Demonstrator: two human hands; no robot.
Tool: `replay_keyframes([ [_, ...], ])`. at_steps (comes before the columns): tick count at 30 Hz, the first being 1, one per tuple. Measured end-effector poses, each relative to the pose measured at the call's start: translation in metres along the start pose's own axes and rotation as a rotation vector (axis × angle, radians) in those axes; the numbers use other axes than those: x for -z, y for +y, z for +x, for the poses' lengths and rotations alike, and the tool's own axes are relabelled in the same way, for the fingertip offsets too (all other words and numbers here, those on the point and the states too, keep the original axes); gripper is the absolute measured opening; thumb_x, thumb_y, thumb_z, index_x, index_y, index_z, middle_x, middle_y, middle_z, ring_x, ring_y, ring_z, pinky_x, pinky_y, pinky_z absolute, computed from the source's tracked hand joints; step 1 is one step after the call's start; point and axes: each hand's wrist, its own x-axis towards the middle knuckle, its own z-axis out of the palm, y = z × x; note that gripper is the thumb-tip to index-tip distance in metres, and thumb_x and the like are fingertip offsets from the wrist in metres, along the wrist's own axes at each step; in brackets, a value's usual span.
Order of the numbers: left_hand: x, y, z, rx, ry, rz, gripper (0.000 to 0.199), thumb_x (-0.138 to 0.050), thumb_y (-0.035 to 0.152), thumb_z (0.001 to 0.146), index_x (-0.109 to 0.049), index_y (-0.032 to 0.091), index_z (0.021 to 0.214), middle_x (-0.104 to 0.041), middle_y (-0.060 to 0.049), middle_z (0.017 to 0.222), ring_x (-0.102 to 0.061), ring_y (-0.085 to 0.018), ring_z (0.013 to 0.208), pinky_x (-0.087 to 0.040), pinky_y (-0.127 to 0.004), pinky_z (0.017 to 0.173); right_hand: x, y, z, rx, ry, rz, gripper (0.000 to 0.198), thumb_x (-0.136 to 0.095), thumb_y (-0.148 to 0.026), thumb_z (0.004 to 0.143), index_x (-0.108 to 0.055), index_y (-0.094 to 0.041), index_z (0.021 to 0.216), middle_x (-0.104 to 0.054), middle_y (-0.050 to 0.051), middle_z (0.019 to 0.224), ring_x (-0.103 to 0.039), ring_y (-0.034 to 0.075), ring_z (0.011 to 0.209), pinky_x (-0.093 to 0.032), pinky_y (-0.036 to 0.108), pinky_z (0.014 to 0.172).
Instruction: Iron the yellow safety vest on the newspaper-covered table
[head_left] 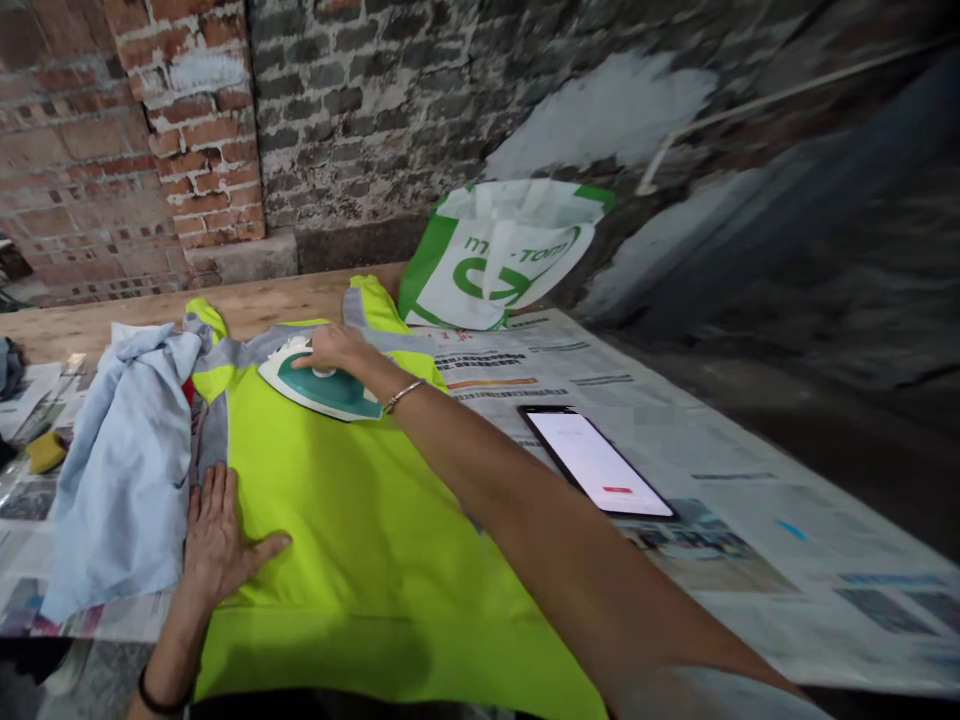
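1. Brick wall (pixel 375 110) across the back: grey, mortar rough; redder bricks in the pillar (pixel 202 140) to the left. Pale patch (pixel 592 115) on the wall behind the bag; darker, blurred at far right.
2. Table (pixel 90 325): bare wood along the far edge, the rest mostly papered over with printed newspaper (pixel 720 560), a photo panel showing right of centre.
3. Fluorescent yellow-green top (pixel 322 510), grey panels at shoulders and sleeves. Lies spread on the table in front of the person, hem toward the wearer of the camera, some soft creases.
4. White and green plastic bag (pixel 502 260), only container noted. Stands at the far side of the table, just beyond the top's right sleeve end; mouth wide, green print partly lost in folds. Contents cannot be told.
5. Light-blue cloth (pixel 127 470), rumpled, against the top's left side.
6. Iron (pixel 322 390), teal and white, sole down on the upper part of the top, near the grey band.
7. Right hand (pixel 341 350): fingers curled round the iron's handle.
8. Left hand (pixel 217 545): flat, palm down on the top's left edge, thumb splayed, gripping nothing.
9. Phone (pixel 600 460), screen lit, on newspaper.
10. Yellow sponge-like block (pixel 46 452), far left.
11. Silver bangle (pixel 405 395), right wrist.
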Motion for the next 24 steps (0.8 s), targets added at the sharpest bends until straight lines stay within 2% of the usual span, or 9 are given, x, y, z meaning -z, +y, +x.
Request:
replay_keyframes([
  [3,0.001,0.000,0.002,0.023,-0.023,-0.023,0.123,-0.063,0.087,0.077,-0.034,0.003,0.161,-0.039,-0.032,0.165,-0.038,-0.047,0.155,-0.033,-0.065,0.124,0.003,0.002,-0.028,0.121,-0.104,-0.032,0.064,-0.073,-0.074,0.083,-0.082,-0.018,0.113,-0.080,0.017,0.115,-0.074,0.033,0.109,-0.053,0.034,0.083],
  [8,0.009,-0.001,0.008,0.051,-0.123,-0.060,0.130,-0.069,0.087,0.070,-0.032,0.003,0.162,-0.037,-0.032,0.166,-0.033,-0.048,0.157,-0.031,-0.067,0.125,0.005,0.005,-0.109,0.340,-0.200,-0.055,0.053,-0.076,-0.072,0.081,-0.082,-0.022,0.098,-0.083,0.011,0.099,-0.076,0.029,0.098,-0.045,0.028,0.070],
  [11,0.014,-0.003,0.012,0.058,-0.185,-0.072,0.136,-0.070,0.088,0.066,-0.030,0.003,0.163,-0.033,-0.032,0.168,-0.027,-0.048,0.159,-0.027,-0.067,0.126,0.009,0.007,-0.158,0.411,-0.254,-0.052,0.047,-0.078,-0.067,0.082,-0.081,-0.023,0.098,-0.083,0.009,0.094,-0.077,0.028,0.094,-0.041,0.028,0.066],
  [14,0.019,-0.006,0.014,0.038,-0.242,-0.082,0.143,-0.072,0.091,0.058,-0.029,0.004,0.164,-0.031,-0.031,0.170,-0.023,-0.048,0.160,-0.026,-0.066,0.127,0.014,0.010,-0.192,0.421,-0.300,-0.063,0.044,-0.079,-0.063,0.085,-0.082,-0.022,0.099,-0.083,0.010,0.091,-0.078,0.028,0.090,-0.042,0.028,0.065],
  [19,0.019,-0.012,0.013,0.064,-0.310,-0.084,0.148,-0.073,0.091,0.055,-0.030,0.000,0.162,-0.030,-0.032,0.170,-0.021,-0.048,0.161,-0.025,-0.061,0.129,0.011,0.009,-0.208,0.361,-0.241,-0.112,0.048,-0.075,-0.066,0.089,-0.080,-0.020,0.105,-0.083,0.013,0.101,-0.078,0.032,0.102,-0.048,0.029,0.071],
  [24,0.010,-0.022,0.011,0.033,-0.234,-0.072,0.136,-0.073,0.086,0.060,-0.032,0.007,0.163,-0.034,-0.030,0.169,-0.026,-0.048,0.160,-0.029,-0.064,0.127,0.002,0.009,-0.179,0.189,-0.110,-0.095,0.062,-0.064,-0.074,0.092,-0.079,-0.017,0.114,-0.081,0.018,0.109,-0.076,0.034,0.109,-0.053,0.033,0.083],
])
